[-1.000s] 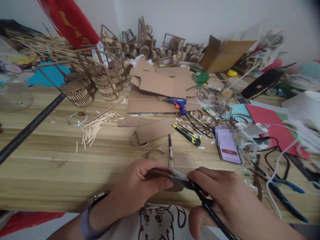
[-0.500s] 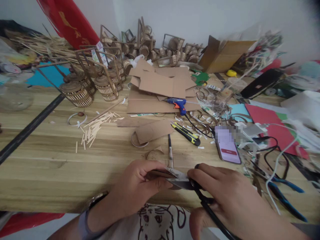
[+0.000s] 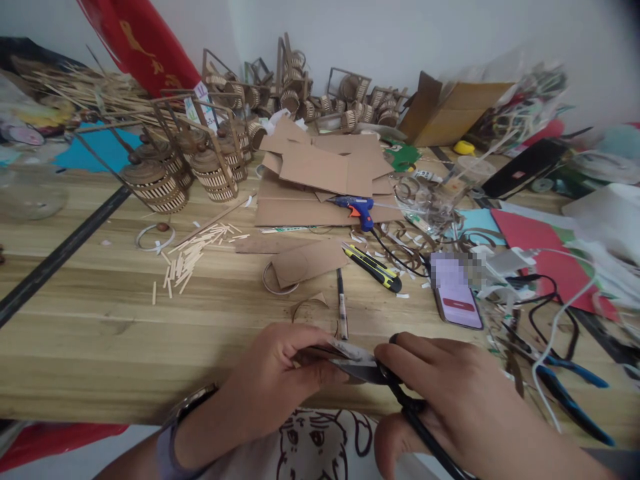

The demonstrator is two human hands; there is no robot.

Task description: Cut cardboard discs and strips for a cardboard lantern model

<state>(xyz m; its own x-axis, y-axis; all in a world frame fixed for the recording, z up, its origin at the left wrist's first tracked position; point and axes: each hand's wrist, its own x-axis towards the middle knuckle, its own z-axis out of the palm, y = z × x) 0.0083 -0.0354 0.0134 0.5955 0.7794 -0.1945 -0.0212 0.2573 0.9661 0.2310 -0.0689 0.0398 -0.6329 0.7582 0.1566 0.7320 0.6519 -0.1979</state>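
My left hand (image 3: 280,373) is closed on a piece of brown cardboard (image 3: 316,353), pinched between thumb and fingers near the table's front edge. A pair of black-handled scissors (image 3: 414,408) is in my right hand (image 3: 450,387), fingers and thumb wrapped about the handles. The scissor blades lie at the cardboard, beside my left thumb; most of the piece is hidden by my fingers. Just beyond my hands lie a pen (image 3: 342,310) and a curved cardboard offcut (image 3: 310,310). Farther off, a cardboard sheet (image 3: 313,263) overlaps a ring (image 3: 273,283).
A yellow-black utility knife (image 3: 373,268), blue glue gun (image 3: 357,208) and phone (image 3: 456,293) lie beyond my hands. Blue-handled pliers (image 3: 570,393) and a white cable are at right. Small sticks (image 3: 187,260) are scattered left, before miniature wooden buckets (image 3: 155,183). Stacked cardboard (image 3: 315,170) lies behind.
The cardboard and scissors have tilted slightly, and the blades look a little closer together. Both hands stay in nearly the same place. The view has shifted very slightly.
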